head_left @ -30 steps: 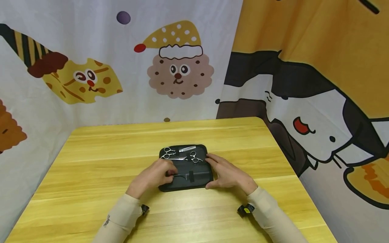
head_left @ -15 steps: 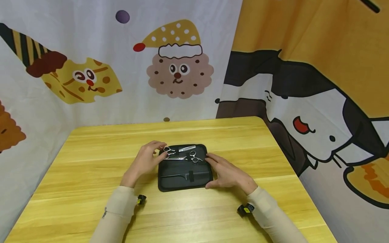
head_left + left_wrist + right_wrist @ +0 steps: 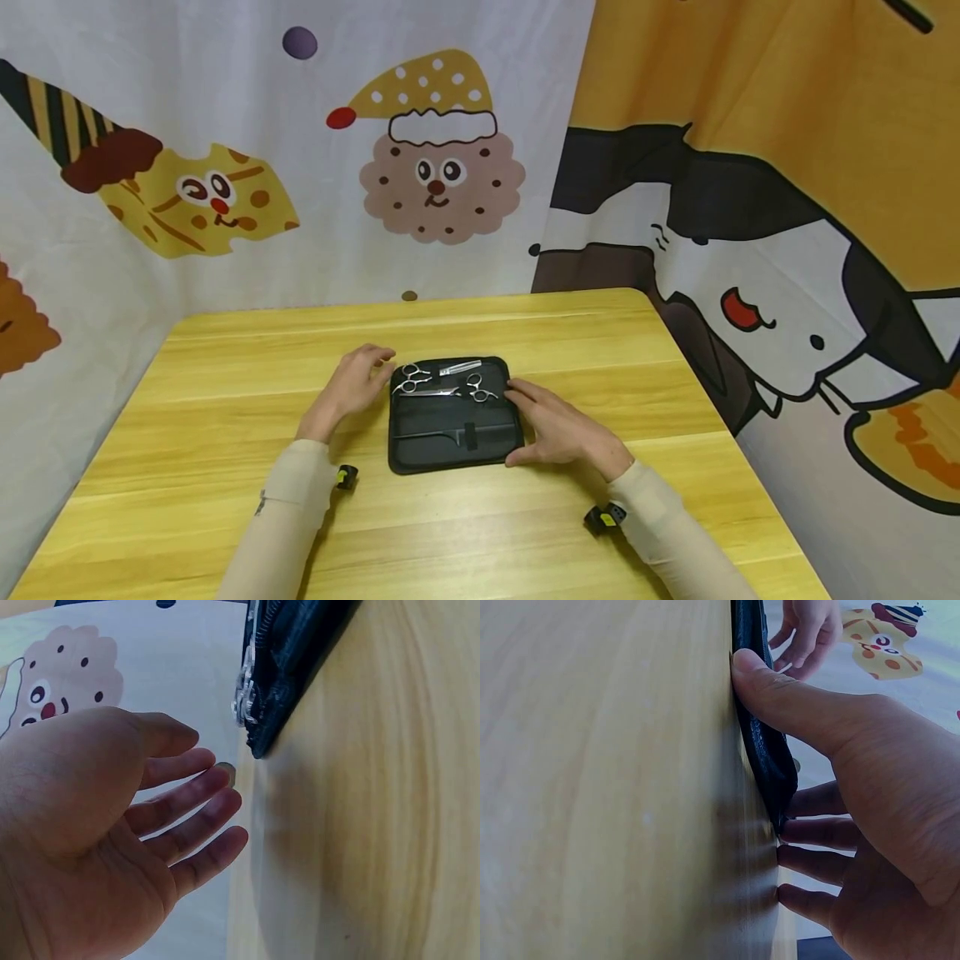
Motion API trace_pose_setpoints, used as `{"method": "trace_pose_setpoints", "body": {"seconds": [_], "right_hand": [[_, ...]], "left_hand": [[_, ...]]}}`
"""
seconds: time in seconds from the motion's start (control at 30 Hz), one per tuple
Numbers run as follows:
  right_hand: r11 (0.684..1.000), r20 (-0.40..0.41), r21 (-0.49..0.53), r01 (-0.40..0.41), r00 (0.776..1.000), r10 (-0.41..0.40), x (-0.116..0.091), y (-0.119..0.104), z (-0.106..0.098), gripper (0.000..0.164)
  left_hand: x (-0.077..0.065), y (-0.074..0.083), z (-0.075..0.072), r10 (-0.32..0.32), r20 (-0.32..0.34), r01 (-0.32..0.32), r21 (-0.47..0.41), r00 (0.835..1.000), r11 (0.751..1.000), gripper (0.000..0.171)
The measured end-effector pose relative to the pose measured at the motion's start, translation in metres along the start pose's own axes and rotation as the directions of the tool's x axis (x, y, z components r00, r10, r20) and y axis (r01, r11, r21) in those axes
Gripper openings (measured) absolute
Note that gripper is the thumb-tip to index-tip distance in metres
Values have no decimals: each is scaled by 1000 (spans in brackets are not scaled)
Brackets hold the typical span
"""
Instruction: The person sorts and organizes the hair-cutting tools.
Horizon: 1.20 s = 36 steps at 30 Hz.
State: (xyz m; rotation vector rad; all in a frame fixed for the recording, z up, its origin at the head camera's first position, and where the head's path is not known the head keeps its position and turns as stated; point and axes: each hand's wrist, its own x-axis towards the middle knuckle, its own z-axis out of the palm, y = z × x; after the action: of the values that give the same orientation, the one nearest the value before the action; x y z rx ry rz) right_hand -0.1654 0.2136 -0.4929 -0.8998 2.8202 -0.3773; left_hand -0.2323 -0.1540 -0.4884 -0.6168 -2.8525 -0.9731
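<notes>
A flat black case (image 3: pixel 427 454) lies open on the table, holding silver scissors (image 3: pixel 411 379) at its upper left and another pair of scissors (image 3: pixel 480 392) at its right. Along the lower half sits a dark tail comb (image 3: pixel 435 434) under a black strap (image 3: pixel 470 436). My left hand (image 3: pixel 348 387) hovers beside the case's far left corner, apart from it; in the left wrist view its fingers (image 3: pixel 184 832) are relaxed and hold nothing. My right hand (image 3: pixel 562 425) rests at the case's right edge, fingers spread, with the thumb (image 3: pixel 780 694) against its near corner.
The wooden table (image 3: pixel 225 400) extends around the case on all sides. Behind it hangs a white curtain (image 3: pixel 247 100) with cartoon prints, joined on the right by an orange one (image 3: pixel 750 83). A small black device (image 3: pixel 603 519) sits at each wrist.
My left hand has left the comb, moved up to the scissors handles at the case's upper left, then drawn away to the left. My right hand stays at the right edge.
</notes>
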Motion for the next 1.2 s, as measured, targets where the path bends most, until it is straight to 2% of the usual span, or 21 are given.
{"method": "trace_pose_setpoints", "body": {"seconds": [0.3,0.67,0.93,1.2], "right_hand": [[1000,8,5,-6,1000,6,-1,-1,0,120],[1000,9,-1,-14,1000,14,0,-1,1,121],[1000,8,4,-6,1000,6,0,-2,1,120],[1000,1,-6,-2,1000,2,1,-1,1,120]], "left_hand": [[5,-3,5,-14,60,12,43,998,999,31],[15,4,6,-59,101,52,73,993,996,28],[17,3,3,-129,148,130,0,981,992,28],[17,0,1,-118,115,127,-73,986,989,22]]}}
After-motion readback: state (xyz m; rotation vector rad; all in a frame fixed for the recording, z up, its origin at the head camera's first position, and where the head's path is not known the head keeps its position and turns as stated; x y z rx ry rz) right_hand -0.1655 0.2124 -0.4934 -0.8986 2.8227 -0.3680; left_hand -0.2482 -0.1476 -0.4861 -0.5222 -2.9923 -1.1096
